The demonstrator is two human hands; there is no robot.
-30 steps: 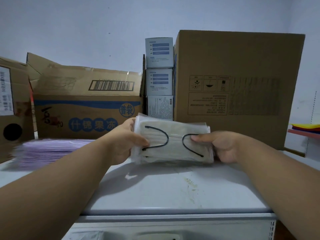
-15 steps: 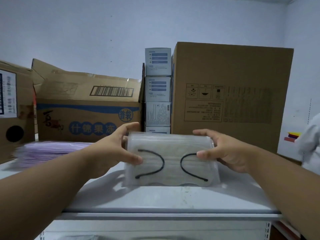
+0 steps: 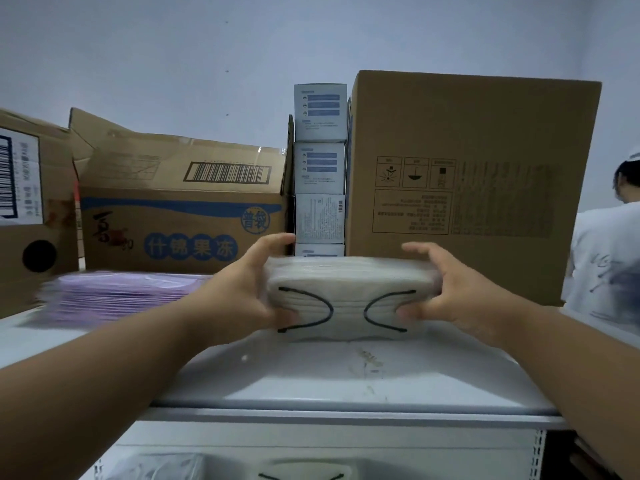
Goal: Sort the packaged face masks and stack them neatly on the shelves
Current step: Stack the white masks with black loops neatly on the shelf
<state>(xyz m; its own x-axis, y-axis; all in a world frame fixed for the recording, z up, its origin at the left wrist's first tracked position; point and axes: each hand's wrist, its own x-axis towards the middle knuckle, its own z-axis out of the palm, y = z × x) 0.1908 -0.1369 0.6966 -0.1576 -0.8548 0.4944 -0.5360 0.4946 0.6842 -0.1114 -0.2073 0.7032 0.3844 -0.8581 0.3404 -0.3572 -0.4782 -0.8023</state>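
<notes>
A clear-wrapped stack of grey face masks (image 3: 348, 299) with black ear loops stands on the white top shelf (image 3: 311, 379). My left hand (image 3: 242, 289) grips its left end, thumb in front and fingers over the top. My right hand (image 3: 446, 292) grips its right end the same way. A flat pile of purple packaged masks (image 3: 121, 296) lies on the shelf to the left. More packaged masks (image 3: 301, 472) show on the shelf below, at the bottom edge.
Behind the stack stand a large plain carton (image 3: 467, 188), a column of small white-blue boxes (image 3: 320, 164) and a printed carton (image 3: 180, 209). Another carton (image 3: 31, 209) is far left. A person in white (image 3: 609, 258) stands at the right edge.
The grey pack has been pushed farther back on the shelf and tipped so its top face shows. Both hands stayed on its ends. A person has come into view at the right.
</notes>
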